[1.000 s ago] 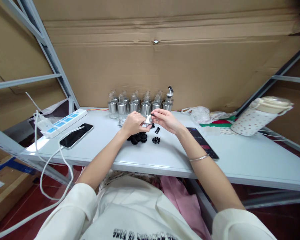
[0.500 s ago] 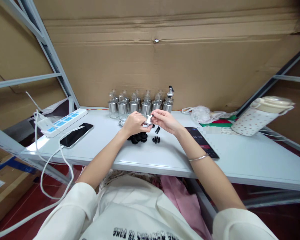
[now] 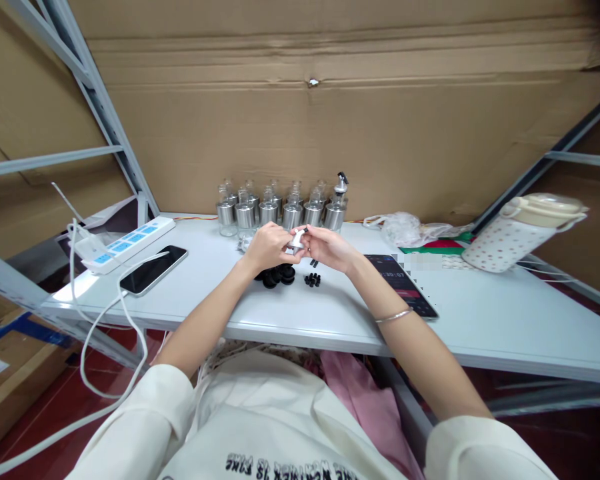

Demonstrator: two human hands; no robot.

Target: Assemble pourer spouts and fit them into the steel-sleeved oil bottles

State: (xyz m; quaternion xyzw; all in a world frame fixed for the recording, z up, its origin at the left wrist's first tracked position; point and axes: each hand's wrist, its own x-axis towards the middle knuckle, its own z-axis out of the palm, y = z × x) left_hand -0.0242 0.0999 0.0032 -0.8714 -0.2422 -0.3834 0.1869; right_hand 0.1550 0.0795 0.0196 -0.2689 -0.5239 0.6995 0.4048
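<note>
My left hand (image 3: 269, 248) is closed around a silvery bottle pourer spout (image 3: 297, 240), held above the table. My right hand (image 3: 327, 248) meets it from the other side, fingers pinched at a small black piece (image 3: 306, 230) on the spout's tip; the fingers partly hide it. Below the hands lie a pile of black round stoppers (image 3: 276, 275) and a cluster of small black caps (image 3: 313, 280). Narrow black strips (image 3: 314, 264) show just under my right hand. Behind stand glass bottles with metal sleeves (image 3: 293, 215) in rows; one at the right carries a fitted pourer (image 3: 341, 181).
A phone (image 3: 154, 271) and a power strip (image 3: 130, 245) with white cables lie on the left. To the right are a tablet-like device (image 3: 405, 287) showing a timer, a crumpled plastic bag (image 3: 403, 229) and a dotted flask (image 3: 520, 233). Cardboard (image 3: 310, 133) walls the back.
My right hand has come slightly lower and closer in against the spout, its fingers curling round more. It now covers more of the black strips. The left hand stays nearly where it was.
</note>
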